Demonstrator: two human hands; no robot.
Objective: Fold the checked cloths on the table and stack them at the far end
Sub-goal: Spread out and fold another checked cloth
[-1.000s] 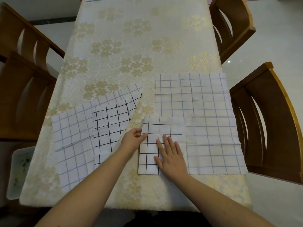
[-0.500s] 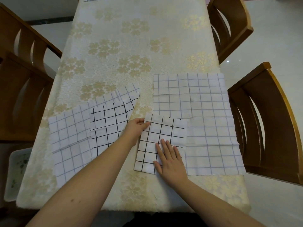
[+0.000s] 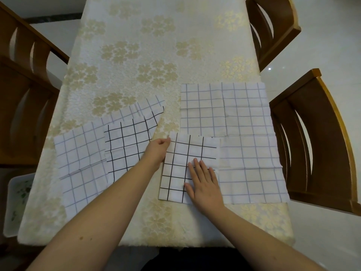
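Observation:
A small folded black-checked cloth (image 3: 181,163) lies near the front edge of the table, slightly skewed. My left hand (image 3: 157,151) pinches its far left edge. My right hand (image 3: 204,182) lies flat on its near right part, fingers straight. Under its right side spreads a large pale-checked cloth (image 3: 234,118), unfolded. On the left lies another black-checked cloth (image 3: 127,145) on top of a second pale-checked cloth (image 3: 82,161), both unfolded and skewed.
The table (image 3: 148,55) wears a cream cloth with gold flowers, bare across its far half. Wooden chairs stand at the left (image 3: 25,106) and at the right (image 3: 320,137), with one more at the far right (image 3: 271,26). A white bin (image 3: 17,200) sits on the floor at left.
The small folded cloth has turned a little clockwise and slid toward the left. My left hand moved up along its left edge to the far corner; my right hand stayed flat on it.

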